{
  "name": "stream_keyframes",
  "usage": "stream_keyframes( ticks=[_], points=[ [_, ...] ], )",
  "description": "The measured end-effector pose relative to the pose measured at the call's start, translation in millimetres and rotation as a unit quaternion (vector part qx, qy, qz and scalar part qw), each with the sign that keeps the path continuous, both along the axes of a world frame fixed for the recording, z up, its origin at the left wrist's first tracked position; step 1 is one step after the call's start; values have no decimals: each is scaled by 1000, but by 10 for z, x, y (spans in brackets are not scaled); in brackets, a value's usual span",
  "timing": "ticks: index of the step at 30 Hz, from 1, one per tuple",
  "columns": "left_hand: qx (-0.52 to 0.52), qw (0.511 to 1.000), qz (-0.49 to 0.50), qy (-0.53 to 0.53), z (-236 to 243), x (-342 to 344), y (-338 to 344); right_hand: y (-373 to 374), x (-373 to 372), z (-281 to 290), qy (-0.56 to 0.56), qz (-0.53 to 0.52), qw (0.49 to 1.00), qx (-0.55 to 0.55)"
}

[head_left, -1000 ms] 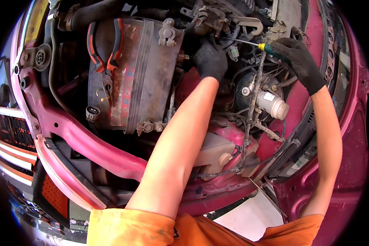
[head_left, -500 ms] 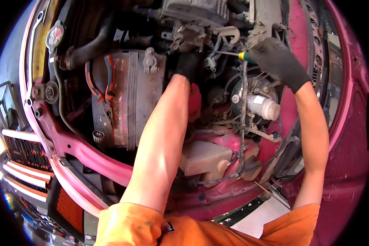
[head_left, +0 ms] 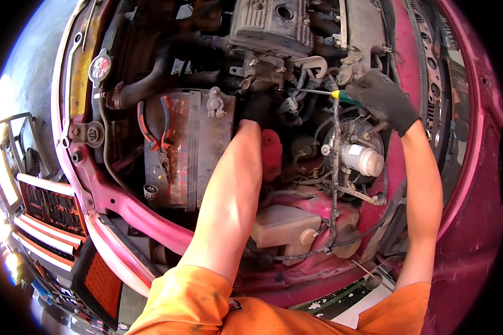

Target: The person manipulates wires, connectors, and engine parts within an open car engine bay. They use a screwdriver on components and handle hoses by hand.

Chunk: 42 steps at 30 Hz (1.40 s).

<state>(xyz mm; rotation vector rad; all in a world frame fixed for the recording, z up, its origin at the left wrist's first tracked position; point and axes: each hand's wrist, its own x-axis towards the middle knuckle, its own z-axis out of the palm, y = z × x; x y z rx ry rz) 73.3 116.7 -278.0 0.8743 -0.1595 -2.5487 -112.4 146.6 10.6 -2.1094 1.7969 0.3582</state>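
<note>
"Deeper than a second ago, and tucked closer to the battery (head_left: 213,151), sits the left hand (head_left: 257,109). So where's the screwdriver (head_left: 342,97)?"

"In the right hand (head_left: 381,100), gloved fingers wrapped closed around its green grip, the yellow collar by the top of the ribbed wiring loom (head_left: 336,139)."

"Which way does it lie?"

"Crosswise, nearly level, shaft pointing to the person's left. Right hand has the grip; the left one is nearer the tip. I can't tell whether that tip touches anything."

"And the left fingers?"

"Lost in shadow. Spread or gripping, I can't say."

"Any writing?"

"Raised lettering on the engine cover (head_left: 368,33), a pale label (head_left: 354,149) on the white reservoir (head_left: 368,162), red-and-white print on the radiator cap (head_left: 100,67). Mostly too small to read."

"Those pliers (head_left: 165,143)?"

"Lying on the battery, handles spread."
</note>
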Motion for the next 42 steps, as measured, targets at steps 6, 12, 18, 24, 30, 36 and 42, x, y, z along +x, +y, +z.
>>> stream_keyframes(
  ticks=[6, 12, 18, 24, 30, 36, 42],
  points=[
    [-125, 989, 42, -66, -271, -163, 78, -144, 4, 83, 4, -2, 997, 82],
    [-160, 977, 26, -142, -103, -187, 94, 26, 92, 63, 50, 9, 996, 69],
    [-400, 858, -8, -321, -292, -315, 91, 89, 586, 152, 96, -73, 986, 112],
    [-456, 797, -49, -393, -414, -542, 221, 292, 646, 24, 131, -13, 991, 35],
    [-622, 618, -7, -480, -1008, -845, 345, 228, 606, -6, 98, 15, 995, -7],
    [-566, 690, -23, -451, -1110, -840, 275, -145, 658, -105, 232, 105, 966, -42],
    [-540, 734, -83, -404, -660, -646, 170, -46, 334, -205, 144, 61, 954, -254]
  ],
)
